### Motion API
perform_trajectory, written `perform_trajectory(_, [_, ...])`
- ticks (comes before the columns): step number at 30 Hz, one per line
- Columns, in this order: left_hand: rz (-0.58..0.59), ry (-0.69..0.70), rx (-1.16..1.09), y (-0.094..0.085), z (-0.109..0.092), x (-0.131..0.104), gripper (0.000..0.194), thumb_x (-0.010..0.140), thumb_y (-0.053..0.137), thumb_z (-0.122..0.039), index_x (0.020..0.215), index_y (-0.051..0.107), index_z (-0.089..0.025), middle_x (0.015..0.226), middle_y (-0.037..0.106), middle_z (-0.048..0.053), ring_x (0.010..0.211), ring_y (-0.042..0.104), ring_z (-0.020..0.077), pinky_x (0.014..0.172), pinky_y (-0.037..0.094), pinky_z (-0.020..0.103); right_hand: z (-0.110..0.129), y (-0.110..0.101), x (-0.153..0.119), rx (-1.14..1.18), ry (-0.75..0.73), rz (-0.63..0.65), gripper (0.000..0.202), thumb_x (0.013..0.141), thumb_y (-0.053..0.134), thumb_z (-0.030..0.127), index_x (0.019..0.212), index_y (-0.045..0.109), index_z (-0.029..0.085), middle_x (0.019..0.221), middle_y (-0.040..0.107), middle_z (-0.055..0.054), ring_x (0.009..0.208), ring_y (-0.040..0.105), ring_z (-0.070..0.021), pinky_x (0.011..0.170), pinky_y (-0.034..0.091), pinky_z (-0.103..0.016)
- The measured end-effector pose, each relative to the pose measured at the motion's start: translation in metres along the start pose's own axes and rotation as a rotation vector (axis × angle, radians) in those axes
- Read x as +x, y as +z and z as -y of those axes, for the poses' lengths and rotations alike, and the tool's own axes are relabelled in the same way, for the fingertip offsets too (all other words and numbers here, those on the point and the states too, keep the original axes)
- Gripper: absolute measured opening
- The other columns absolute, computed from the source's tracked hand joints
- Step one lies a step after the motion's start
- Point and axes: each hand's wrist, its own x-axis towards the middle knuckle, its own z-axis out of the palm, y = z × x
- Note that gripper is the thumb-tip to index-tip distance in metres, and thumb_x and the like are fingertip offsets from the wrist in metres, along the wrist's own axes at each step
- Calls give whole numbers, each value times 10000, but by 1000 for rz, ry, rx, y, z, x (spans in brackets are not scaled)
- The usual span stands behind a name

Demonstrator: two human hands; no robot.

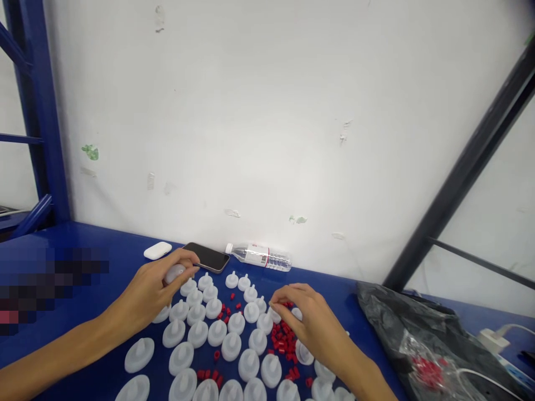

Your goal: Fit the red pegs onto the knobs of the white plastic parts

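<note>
My left hand (161, 281) is raised at the left of the rows, its thumb and fingers closed around a white plastic nozzle cap (174, 272). On the right, my right hand (303, 314) has thumb and forefinger pinched together just above a standing nozzle cap (274, 316). What the pinch holds, if anything, is too small to make out. Many similar translucent white caps, such as a front one (271, 370), stand spout-up on the blue table (96, 239). Small red plugs (284, 337) lie heaped beneath my right hand and scattered among the caps.
Along the wall lie a white earbud case (157, 250), a black phone (208, 258) and a clear water bottle (261, 257) on its side. A black plastic bag (388, 317) and a clear bag of red pieces (428, 372) occupy the right. A white charger (493, 340) sits behind.
</note>
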Motion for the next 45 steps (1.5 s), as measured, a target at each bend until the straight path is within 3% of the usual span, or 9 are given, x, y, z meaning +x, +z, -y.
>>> perform_trajectory(3, [-27,110,28,2,-13,-8,382,975,548,-622,1009,692,-270,831,703,-23,684,620,164,632,489,249,6,2,0,10,-18,-13,86,1050,598,265,1055,677,298,1060,759,39,1125,627,-221,975,469,-364])
perform_trajectory(5, [4,114,45,2,-23,-16,392,1021,476,-587,974,684,-258,850,699,-13,705,615,164,587,466,240,11,1,0,8,-27,-18,101,1049,597,250,1076,684,294,1062,757,28,1086,631,-218,967,472,-367])
perform_trajectory(8, [14,89,110,2,-35,-26,373,1041,409,-547,1148,607,-250,918,682,3,581,536,143,499,440,255,15,-4,-1,-8,-21,-8,96,1029,625,236,1039,708,284,1021,756,18,1025,636,-223,971,462,-392])
perform_trajectory(11, [-39,158,179,1,-40,-31,374,1047,369,-471,1340,471,-261,1090,654,50,632,574,158,598,529,309,12,-13,-3,-20,12,27,67,985,695,255,961,750,284,971,754,10,1007,643,-244,940,474,-403])
perform_trajectory(14, [-41,180,145,5,-36,-31,355,1070,363,-480,1338,477,-277,1199,627,74,819,665,202,756,585,356,7,-19,-5,-19,46,89,49,953,740,295,932,785,296,963,757,-4,1051,640,-269,915,488,-396])
perform_trajectory(18, [-4,163,66,10,-24,-29,408,1036,508,-578,1364,501,-335,1184,683,28,630,637,133,663,586,282,5,-20,-6,-10,52,192,16,914,794,290,928,803,291,989,773,5,1055,656,-248,927,476,-361])
perform_trajectory(25, [5,445,177,7,-14,-25,305,1065,527,-495,1351,581,-406,1251,673,-6,607,594,82,598,536,212,2,-13,-4,-48,28,251,65,870,835,217,888,811,275,910,779,17,998,664,-231,908,424,-346])
perform_trajectory(34, [48,490,227,6,-13,-23,355,1087,493,-454,1431,555,-388,1228,685,0,604,625,64,528,516,170,-11,-1,-3,-60,-2,277,103,910,781,175,838,775,248,858,763,34,919,631,-187,873,381,-323])
perform_trajectory(45, [49,458,223,6,-19,-25,358,1071,506,-479,1401,577,-360,1227,719,7,504,575,70,523,522,198,8,-24,-5,-82,44,238,96,932,761,204,874,764,281,921,773,15,948,661,-235,855,467,-363])
